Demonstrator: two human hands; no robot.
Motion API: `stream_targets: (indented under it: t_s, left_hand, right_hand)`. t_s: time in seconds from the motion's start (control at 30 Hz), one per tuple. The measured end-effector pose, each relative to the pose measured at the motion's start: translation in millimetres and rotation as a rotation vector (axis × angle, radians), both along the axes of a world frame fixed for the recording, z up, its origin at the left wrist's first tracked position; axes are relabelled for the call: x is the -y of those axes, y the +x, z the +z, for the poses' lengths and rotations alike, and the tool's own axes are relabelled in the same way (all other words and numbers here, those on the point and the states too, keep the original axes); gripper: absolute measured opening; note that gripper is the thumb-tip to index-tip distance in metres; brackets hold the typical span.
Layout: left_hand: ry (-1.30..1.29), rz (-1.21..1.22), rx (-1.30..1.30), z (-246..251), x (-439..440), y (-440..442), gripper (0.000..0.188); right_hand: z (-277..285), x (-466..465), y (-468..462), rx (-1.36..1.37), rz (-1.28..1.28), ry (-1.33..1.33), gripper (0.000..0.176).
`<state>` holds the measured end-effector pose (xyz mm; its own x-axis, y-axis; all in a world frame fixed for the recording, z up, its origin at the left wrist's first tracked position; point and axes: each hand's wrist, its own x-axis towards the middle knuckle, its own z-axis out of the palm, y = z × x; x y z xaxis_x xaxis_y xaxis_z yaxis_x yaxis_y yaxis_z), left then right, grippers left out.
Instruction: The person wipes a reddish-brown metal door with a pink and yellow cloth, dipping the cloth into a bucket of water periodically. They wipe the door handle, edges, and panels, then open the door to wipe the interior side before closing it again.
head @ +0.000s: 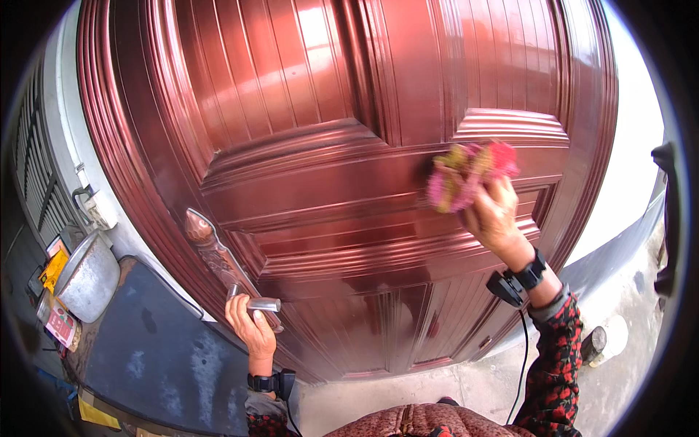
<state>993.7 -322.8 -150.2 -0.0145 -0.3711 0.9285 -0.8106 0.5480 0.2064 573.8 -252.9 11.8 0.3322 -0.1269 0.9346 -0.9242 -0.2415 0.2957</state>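
A glossy reddish-brown panelled door [327, 213] fills most of the head view. My right hand [494, 210] grips a crumpled pink and yellow-green cloth [464, 175], slightly blurred, at the door's right half, level with the rail below the upper panels. Lower left, my left hand [251, 328] is wrapped around the metal lever handle [264, 304], thumb near its end. The handle's ornate copper-coloured backplate [218, 259] runs up the door's left edge. Both wrists wear black straps with small devices.
Left of the door frame stands a dark-topped table [158, 338] with a dented metal pot [90, 276] and several packets [61, 326]. A white wall [628, 147] borders the door's right side. Lower right, a short log-like cylinder [594, 344] sits by a white container [614, 336] on the concrete floor [382, 399].
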Motion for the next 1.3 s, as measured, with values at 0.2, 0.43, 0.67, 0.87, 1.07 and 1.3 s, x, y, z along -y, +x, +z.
stream_targets:
  t_s: [0.2, 0.43, 0.67, 0.87, 1.07, 1.3]
  left_hand:
    - [0.018, 0.007, -0.027, -3.6, 1.4, -0.8, 0.038]
    - [-0.008, 0.092, 0.070, 0.9, -2.8, 0.4, 0.038]
    - [-0.002, 0.078, 0.090, 4.2, -7.7, 1.5, 0.040]
    - [0.011, 0.025, 0.047, 0.6, -3.9, -0.3, 0.042]
    - [0.055, -0.002, 0.044, -0.3, -4.9, 3.0, 0.042]
    - [0.013, -0.023, 0.043, 5.3, -6.0, -1.2, 0.044]
  right_hand:
    - [50.8, 56.6, 97.6, -0.120, 0.155, -0.036, 0.033]
    - [66.0, 82.1, 154.8, -0.218, 0.194, 0.099, 0.030]
    - [49.6, 41.0, 8.9, -0.202, 0.098, -0.142, 0.033]
    - [48.9, -16.3, -134.8, 0.315, -0.485, -0.287, 0.017]
    - [43.2, -4.4, -141.6, 0.448, -0.396, -0.294, 0.021]
    - [127.3, 26.3, -101.7, 0.203, -0.296, -0.339, 0.018]
